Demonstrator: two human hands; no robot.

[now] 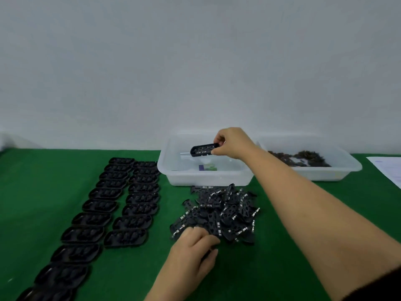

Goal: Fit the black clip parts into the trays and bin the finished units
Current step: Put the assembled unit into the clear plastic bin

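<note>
On the green cloth-covered table [130,268], two rows of black moulded plastic trays [112,205] lie left of a clear plastic bin [171,170] and a heap of black clip parts [219,211]. The right hand [233,143] pinches one filled black tray [204,149] over the bin. The left hand [193,250] rests at the heap's near edge, fingers curled onto clips.

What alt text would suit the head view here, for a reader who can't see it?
The right hand holds a filled black tray over a clear plastic bin, while the left hand rests on a pile of black clip parts. Two rows of black trays lie to the left on a green table; a second bin sits behind on the right.
</note>
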